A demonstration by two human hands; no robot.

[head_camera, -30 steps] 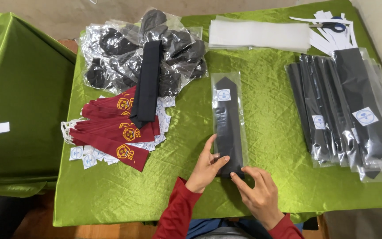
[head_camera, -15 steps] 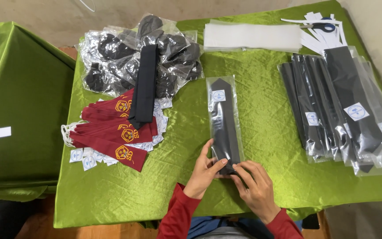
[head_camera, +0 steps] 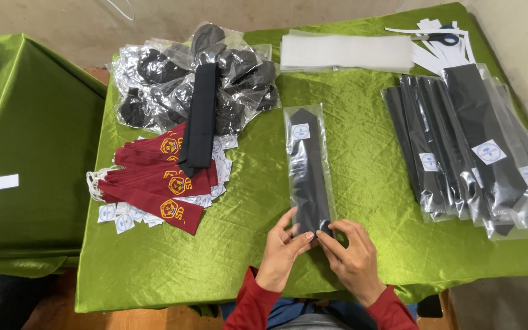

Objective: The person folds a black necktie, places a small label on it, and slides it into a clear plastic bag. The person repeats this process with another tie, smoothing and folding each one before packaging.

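Pinching the near end of a black necktie in a clear plastic sleeve (head_camera: 308, 171), the left hand (head_camera: 282, 250) and the right hand (head_camera: 352, 256) meet at the front edge of the desk (head_camera: 245, 244), which is draped in a shiny green cloth. Each hand has its fingers curled and its fingertips closed on the sleeve's lower end, the left from the left side, the right from the right, thumbs nearly touching. Both arms wear red sleeves. The bagged tie lies flat near the middle of the desk, running straight away from the person, pointed tip at the far end, with a small white round-marked label near that tip.

Left of it lies a fan of maroon neckties (head_camera: 154, 183) with yellow embroidered badges, resting on scattered small white labels (head_camera: 117, 215). A loose black necktie (head_camera: 200, 119) lies across the maroon ones and up over a heap of clear bags holding dark items (head_camera: 184, 79) at the far left.

To the right, well apart from the hands, is an overlapping row of bagged black neckties (head_camera: 472, 153), each labelled. At the far edge sits a stack of empty clear sleeves (head_camera: 346, 54), and beyond it blue-handled scissors (head_camera: 441, 38) on white paper strips (head_camera: 435, 55). A second green-draped table (head_camera: 25, 146) stands at the left.
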